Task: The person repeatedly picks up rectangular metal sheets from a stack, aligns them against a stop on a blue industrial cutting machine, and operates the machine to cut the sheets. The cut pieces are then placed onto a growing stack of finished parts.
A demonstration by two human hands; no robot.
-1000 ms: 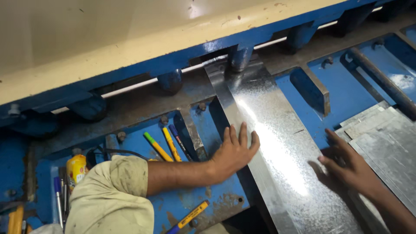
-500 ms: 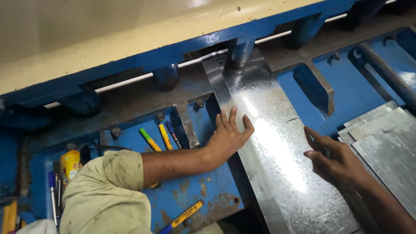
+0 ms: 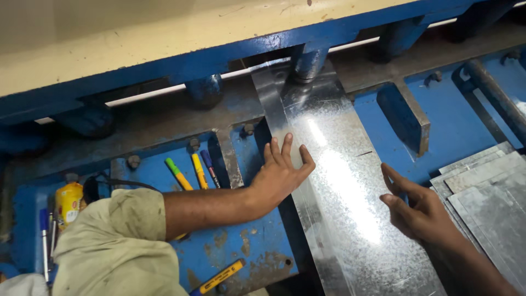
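Note:
A long shiny galvanised metal strip (image 3: 334,164) lies on the blue shear machine bed (image 3: 455,118), its far end under the blade guard (image 3: 181,55). My left hand (image 3: 279,172) rests flat on the strip's left edge, fingers spread. My right hand (image 3: 419,211) hovers at the strip's right edge, fingers apart, holding nothing. A blue hold-down foot (image 3: 307,63) sits over the far end of the strip.
A stack of cut metal sheets (image 3: 487,192) lies at the right. Several markers (image 3: 189,170) lie on the bed to the left, with a yellow bottle (image 3: 68,203) and a yellow utility knife (image 3: 219,277). A blue stop block (image 3: 402,118) stands right of the strip.
The view has shifted so hands and strip sit lower and to the right. My left hand stays on the strip's left edge; my right hand has lifted slightly off the right edge.

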